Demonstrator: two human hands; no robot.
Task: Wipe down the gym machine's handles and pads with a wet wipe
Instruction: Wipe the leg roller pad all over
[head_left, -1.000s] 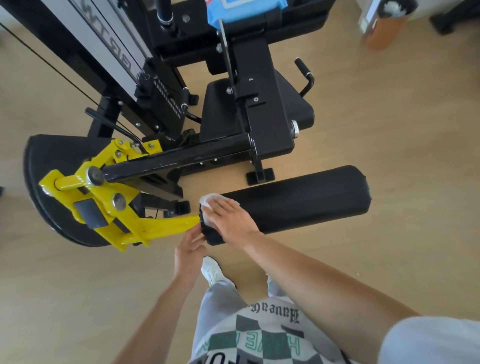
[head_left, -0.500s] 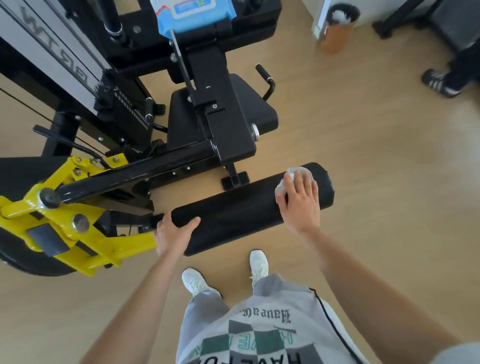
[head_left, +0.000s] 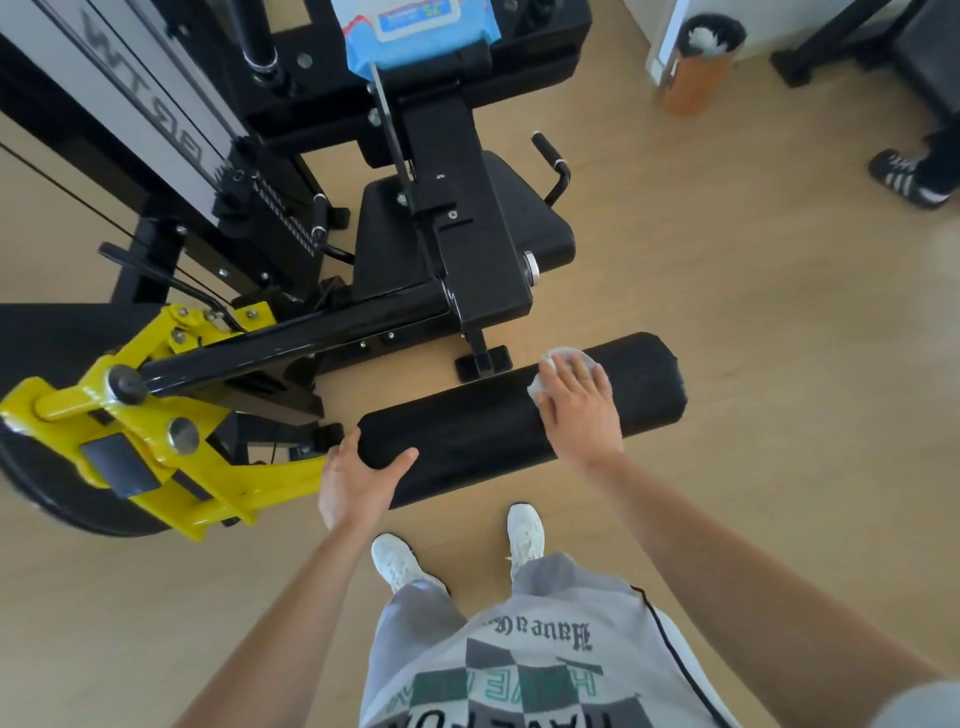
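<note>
The right hand (head_left: 579, 410), grip spread flat, is pressing a crumpled white wet wipe (head_left: 558, 364) onto the black cylindrical roller pad (head_left: 483, 426); the left hand (head_left: 358, 480), grip curled, is clasping the pad's end.

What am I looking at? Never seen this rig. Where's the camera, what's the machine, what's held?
One picture, from a camera on the person's head, looking down at their arms. The black and yellow thing is a gym machine on a wooden floor. Low in front is its black roller pad, at the end of a yellow arm. The left hand grips the pad's left end. The right hand presses a white wet wipe on top of the pad. A blue pack of wipes rests up on the machine.
</note>
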